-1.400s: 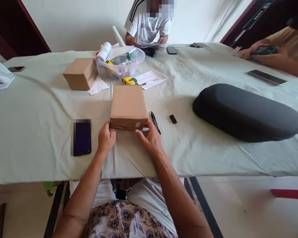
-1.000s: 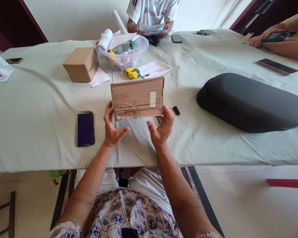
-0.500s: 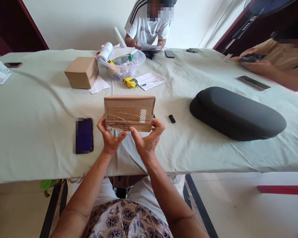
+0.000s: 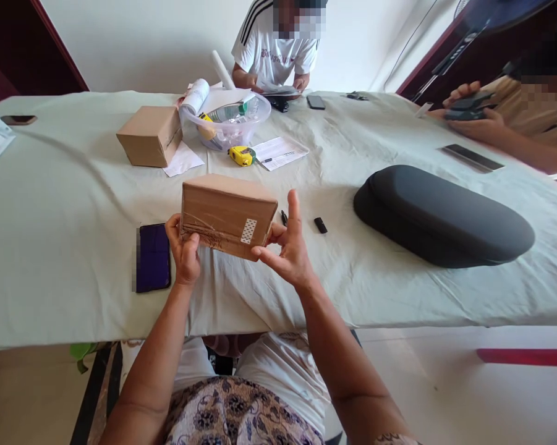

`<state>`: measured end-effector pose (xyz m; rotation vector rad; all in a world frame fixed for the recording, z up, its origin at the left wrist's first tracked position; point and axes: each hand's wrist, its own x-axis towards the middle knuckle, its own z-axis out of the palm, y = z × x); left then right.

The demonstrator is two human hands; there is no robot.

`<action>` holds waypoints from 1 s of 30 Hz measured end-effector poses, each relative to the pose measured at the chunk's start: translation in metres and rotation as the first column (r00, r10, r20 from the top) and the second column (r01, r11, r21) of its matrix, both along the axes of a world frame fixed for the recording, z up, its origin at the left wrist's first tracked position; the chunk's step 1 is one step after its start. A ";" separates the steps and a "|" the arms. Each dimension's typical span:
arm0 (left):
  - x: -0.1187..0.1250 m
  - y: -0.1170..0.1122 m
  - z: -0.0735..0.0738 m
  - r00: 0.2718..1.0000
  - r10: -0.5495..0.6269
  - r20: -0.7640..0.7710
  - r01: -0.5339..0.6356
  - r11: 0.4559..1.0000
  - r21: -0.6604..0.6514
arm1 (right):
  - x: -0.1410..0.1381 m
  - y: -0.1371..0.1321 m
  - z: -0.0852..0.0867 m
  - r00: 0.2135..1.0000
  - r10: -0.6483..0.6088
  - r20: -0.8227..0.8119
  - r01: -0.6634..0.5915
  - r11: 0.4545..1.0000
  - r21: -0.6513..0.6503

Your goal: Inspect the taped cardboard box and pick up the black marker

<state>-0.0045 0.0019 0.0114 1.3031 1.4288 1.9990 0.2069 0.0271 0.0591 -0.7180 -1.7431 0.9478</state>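
Note:
A brown cardboard box (image 4: 227, 213) is raised over the near side of the table, tilted down to the right. Its facing side bears clear tape, dark scribbled marks near the bottom and a white patterned label (image 4: 248, 231). My left hand (image 4: 185, 253) grips its left end, thumb on the front and the other fingers partly hidden. At the right end, my right hand (image 4: 287, 247) has its thumb on the lower corner and some fingers against the side, while the index finger points up. A dark-screened phone (image 4: 153, 258) lies left of my left hand.
A black pen (image 4: 284, 217) and small black cap-like piece (image 4: 321, 225) lie right of the box. Behind are another carton (image 4: 149, 136), a clear basin (image 4: 229, 133), a yellow tape measure (image 4: 242, 156) and paper (image 4: 282, 151). A dark case (image 4: 445, 213) sits right. Two people sit around the table.
The box has moved slightly left and turned, dipping to the right, with its top now showing. My right index finger has lifted off and points upward; my hands have moved farther apart.

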 end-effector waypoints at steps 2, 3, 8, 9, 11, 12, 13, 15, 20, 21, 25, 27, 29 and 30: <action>-0.003 0.002 -0.002 0.999 -0.019 0.034 0.019 1.000 -0.009 | 0.008 0.000 0.012 0.995 0.044 0.086 -0.041 0.999 -0.033; -0.004 0.002 -0.003 0.997 -0.035 0.061 0.036 0.999 -0.005 | 0.011 0.000 0.017 0.991 0.027 0.134 -0.025 0.999 -0.021; -0.004 0.007 -0.005 0.989 -0.098 0.107 0.100 0.995 -0.010 | 0.015 0.002 0.025 0.938 -0.275 0.212 0.222 0.943 0.247; -0.002 0.008 -0.005 0.990 -0.105 0.096 0.109 0.994 -0.029 | 0.013 0.004 0.022 0.931 -0.310 0.195 0.248 0.926 0.286; 0.001 0.008 -0.004 0.987 -0.133 0.092 0.141 0.987 -0.075 | 0.008 0.010 0.011 0.927 -0.344 0.148 0.282 0.901 0.329; 0.004 0.009 -0.004 0.982 -0.158 0.108 0.169 0.980 -0.101 | 0.005 0.013 0.005 0.926 -0.360 0.116 0.303 0.889 0.343; 0.006 0.009 -0.004 0.973 -0.186 0.138 0.204 0.971 -0.127 | 0.001 0.015 -0.002 0.923 -0.375 0.087 0.325 0.880 0.348; 0.009 0.009 -0.005 0.942 -0.242 0.234 0.283 0.946 -0.161 | -0.005 0.018 -0.014 0.910 -0.413 0.045 0.374 0.862 0.343; 0.013 0.009 -0.007 0.855 -0.312 0.413 0.380 0.921 -0.090 | -0.011 0.016 -0.031 0.851 -0.523 -0.054 0.518 0.815 0.260; 0.014 0.009 -0.007 0.841 -0.340 0.420 0.407 0.910 -0.080 | -0.011 0.015 -0.033 0.843 -0.533 -0.079 0.534 0.809 0.246; 0.024 0.004 0.000 0.801 -0.477 0.361 0.529 0.846 -0.056 | -0.012 0.012 -0.042 0.816 -0.555 -0.164 0.577 0.799 0.169; 0.030 0.002 0.003 0.788 -0.532 0.309 0.571 0.819 -0.046 | -0.014 0.011 -0.044 0.822 -0.544 -0.167 0.565 0.816 0.124; 0.035 0.001 0.005 0.794 -0.540 0.278 0.573 0.818 -0.048 | -0.015 0.010 -0.044 0.844 -0.518 -0.142 0.534 0.836 0.126; 0.035 0.001 0.005 0.807 -0.524 0.272 0.556 0.830 -0.050 | -0.016 0.009 -0.042 0.856 -0.502 -0.123 0.516 0.843 0.151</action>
